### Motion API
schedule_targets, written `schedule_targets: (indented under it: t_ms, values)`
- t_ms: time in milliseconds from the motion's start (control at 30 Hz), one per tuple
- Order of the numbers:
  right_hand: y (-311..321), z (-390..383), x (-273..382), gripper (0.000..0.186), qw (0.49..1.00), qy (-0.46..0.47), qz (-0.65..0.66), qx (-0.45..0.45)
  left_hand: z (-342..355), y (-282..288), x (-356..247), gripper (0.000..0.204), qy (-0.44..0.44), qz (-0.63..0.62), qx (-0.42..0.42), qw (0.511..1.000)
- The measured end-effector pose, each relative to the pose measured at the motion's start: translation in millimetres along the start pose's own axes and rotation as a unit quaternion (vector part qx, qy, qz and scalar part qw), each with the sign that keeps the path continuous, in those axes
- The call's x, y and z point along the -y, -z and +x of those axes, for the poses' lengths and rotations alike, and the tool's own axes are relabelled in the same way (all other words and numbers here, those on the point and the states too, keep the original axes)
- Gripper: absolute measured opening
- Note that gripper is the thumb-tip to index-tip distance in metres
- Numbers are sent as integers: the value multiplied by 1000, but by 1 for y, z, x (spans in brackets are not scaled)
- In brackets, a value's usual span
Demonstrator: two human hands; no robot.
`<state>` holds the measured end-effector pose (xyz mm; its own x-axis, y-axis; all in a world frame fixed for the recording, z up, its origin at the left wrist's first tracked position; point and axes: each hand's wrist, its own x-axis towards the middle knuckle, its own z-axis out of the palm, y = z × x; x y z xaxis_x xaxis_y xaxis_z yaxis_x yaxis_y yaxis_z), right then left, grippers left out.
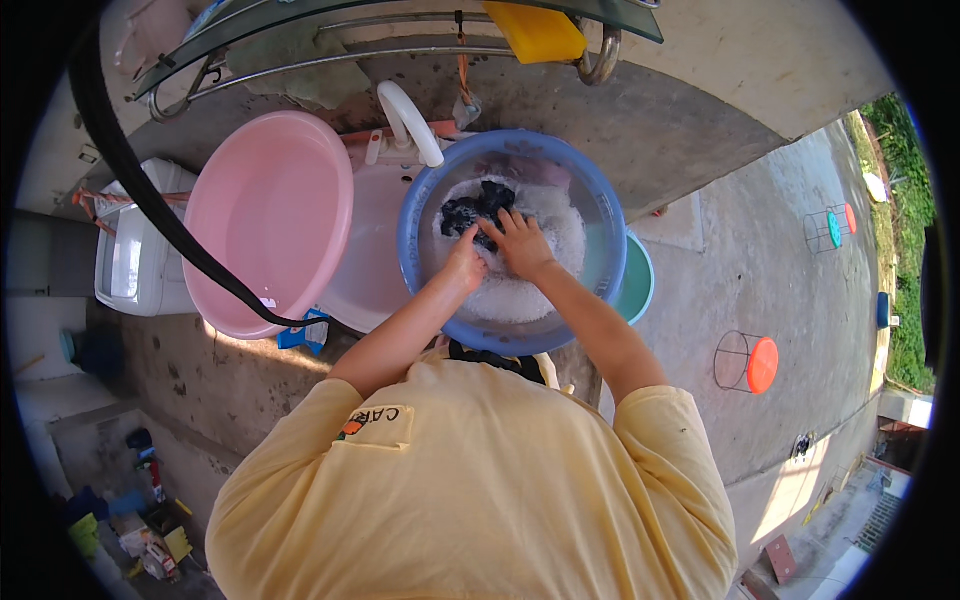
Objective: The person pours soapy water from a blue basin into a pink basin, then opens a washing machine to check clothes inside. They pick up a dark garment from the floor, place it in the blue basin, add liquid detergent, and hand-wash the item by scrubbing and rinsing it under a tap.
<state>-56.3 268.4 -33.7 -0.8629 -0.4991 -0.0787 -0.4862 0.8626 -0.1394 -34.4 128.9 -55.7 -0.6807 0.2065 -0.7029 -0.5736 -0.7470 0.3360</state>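
A dark wet cloth lies bunched among white suds in a blue basin. My left hand is closed at the near edge of the cloth, thumb uppermost, with its lower fingers partly hidden. Beside it, my right hand rests on the cloth's right side with its fingers stretched out and apart. Foam surrounds both hands, and the cloth's lower part is hidden by foam and fingers.
A white faucet curves over the basin's far left rim. Left of it, a pink basin leans over a pale sink. A turquoise basin shows behind the blue one. A glass shelf with rails crosses above; stools stand right.
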Motion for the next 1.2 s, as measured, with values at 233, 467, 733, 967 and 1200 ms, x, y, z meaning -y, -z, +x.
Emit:
schedule_targets:
  t_ms: [233, 467, 733, 967, 1200]
  values:
    - [16, -4, 60, 42, 894, -130, 410, -124, 3, -25, -32, 41, 77, -33, 48, 995]
    - [46, 4, 58, 38, 929, -185, 201, -248, 11, -30, -22, 25, 35, 21, 150, 988]
    - [28, 6, 71, 28, 927, -93, 190, -310, 15, 3, -17, 41, 94, -80, 234, 964]
    - [11, 22, -2, 37, 937, -207, 23, -280, -6, -15, -24, 53, 103, 22, -100, 989]
    - [4, 15, 17, 62, 991, -112, 8, -70, -18, -7, -28, 63, 24, 47, -175, 983]
